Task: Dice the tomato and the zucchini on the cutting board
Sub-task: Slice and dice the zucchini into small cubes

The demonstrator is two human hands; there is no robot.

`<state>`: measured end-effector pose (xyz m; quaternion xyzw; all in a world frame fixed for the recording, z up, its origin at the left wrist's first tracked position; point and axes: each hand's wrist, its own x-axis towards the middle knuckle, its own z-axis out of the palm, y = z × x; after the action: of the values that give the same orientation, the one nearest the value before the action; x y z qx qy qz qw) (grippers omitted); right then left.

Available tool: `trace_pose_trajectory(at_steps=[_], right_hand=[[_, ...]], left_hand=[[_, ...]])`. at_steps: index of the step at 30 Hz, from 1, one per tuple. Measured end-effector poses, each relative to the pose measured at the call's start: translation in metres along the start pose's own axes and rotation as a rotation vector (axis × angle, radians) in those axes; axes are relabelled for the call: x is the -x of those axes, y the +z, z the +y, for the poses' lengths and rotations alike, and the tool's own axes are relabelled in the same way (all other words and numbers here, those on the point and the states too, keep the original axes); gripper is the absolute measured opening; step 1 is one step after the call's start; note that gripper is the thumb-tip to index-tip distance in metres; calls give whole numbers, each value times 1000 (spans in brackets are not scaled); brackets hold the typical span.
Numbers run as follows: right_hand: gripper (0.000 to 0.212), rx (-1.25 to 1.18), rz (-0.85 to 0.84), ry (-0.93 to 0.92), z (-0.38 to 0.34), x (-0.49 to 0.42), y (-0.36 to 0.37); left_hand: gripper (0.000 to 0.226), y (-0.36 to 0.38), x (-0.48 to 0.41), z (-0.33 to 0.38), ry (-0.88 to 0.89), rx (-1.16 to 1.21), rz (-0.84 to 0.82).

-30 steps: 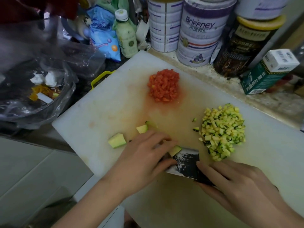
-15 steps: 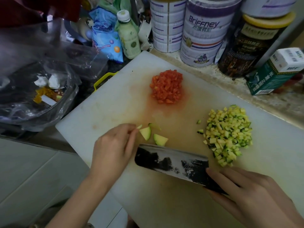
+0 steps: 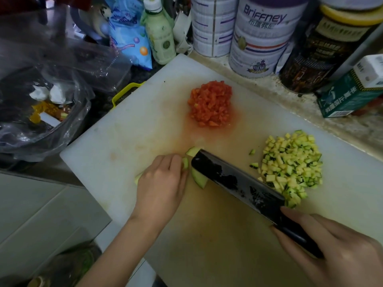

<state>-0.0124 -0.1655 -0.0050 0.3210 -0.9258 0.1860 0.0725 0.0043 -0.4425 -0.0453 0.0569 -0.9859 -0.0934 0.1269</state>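
The cutting board (image 3: 128, 129) is white and lies at an angle on the counter. Its near corner is cut off by the lower frame edge. The diced tomato (image 3: 210, 104) forms one pile at the far centre of the board. The diced zucchini (image 3: 292, 166) forms a second pile at the right, well apart from the tomato, with a few loose cubes on its left side.

The zucchini chunks (image 3: 200, 180), not yet diced, lie at mid-board between the left hand (image 3: 161, 183) and the tip of the knife (image 3: 234, 179) — one at the blade's far corner, one against its near face. Another pale piece shows at the hand's left edge, mostly hidden under the palm.

The left hand is back upward, with its fingers bent down and pressed together over the chunks. The fingertips are hidden behind the knuckles.

The right hand (image 3: 339, 251) has its fingers curled round the knife handle, one digit lying at the blade's heel. The handle is largely covered, and the hand is cropped at the frame corner. The dark blade's cutting edge is hard to make out — whether it touches the board cannot be told.

Behind the board stand tins (image 3: 261, 38), a bottle (image 3: 159, 36) and a green carton (image 3: 350, 94), all partly cropped.
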Motion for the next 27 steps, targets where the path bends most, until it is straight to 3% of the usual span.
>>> trace_pose_trajectory(at_steps=[7, 13, 19, 27], right_hand=[[35, -34, -11, 74, 2, -3, -1], [39, -67, -8, 164, 3, -13, -2], [41, -108, -21, 188, 1, -19, -2], [41, -123, -31, 188, -10, -28, 1]], left_hand=[[33, -21, -9, -15, -114, 121, -85], [6, -23, -25, -11, -266, 182, -214], [23, -27, -30, -14, -491, 504, -141], [26, -1, -21, 25, -503, 326, 64]])
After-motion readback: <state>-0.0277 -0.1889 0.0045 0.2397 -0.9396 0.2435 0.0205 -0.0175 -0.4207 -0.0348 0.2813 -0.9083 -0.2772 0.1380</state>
